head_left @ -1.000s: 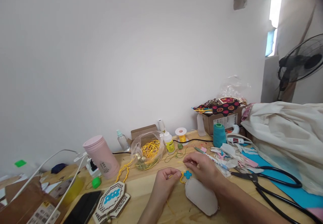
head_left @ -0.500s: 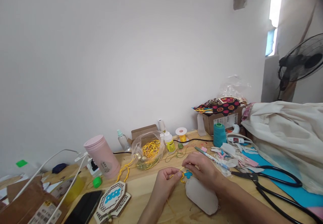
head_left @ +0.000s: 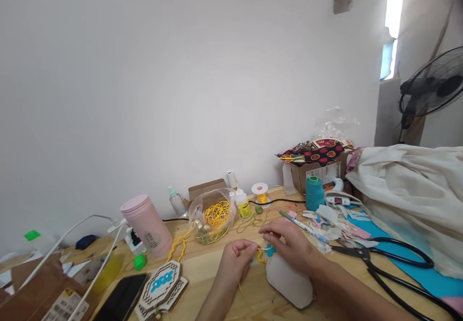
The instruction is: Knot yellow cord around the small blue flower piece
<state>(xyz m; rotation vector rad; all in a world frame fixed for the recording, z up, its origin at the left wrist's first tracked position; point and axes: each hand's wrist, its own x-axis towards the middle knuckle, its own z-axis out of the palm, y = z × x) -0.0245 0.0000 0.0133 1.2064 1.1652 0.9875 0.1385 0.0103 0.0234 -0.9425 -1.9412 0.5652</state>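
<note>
My left hand is closed in a pinch on a thin yellow cord, whose loose end trails down below the fingers. My right hand has its fingers bent over the cord's other side, just above a blue flower-shaped piece. Its thumb and forefinger seem pressed together on the cord. Below the flower lies a pale, flat pouch-like piece with rounded ends, partly under my right hand. A small blue spot shows beside my left fingertips, too small to name.
Black-handled scissors lie right, near fabric scraps and a pen. A teal thread cone, glue bottle and bag of yellow cord stand behind. Left are a pink tumbler, phone and patterned wooden plaques.
My right fingers have shifted slightly left and loosened a little over the cord. A small blue spot now shows by my left fingertips. The pale piece stays in place.
</note>
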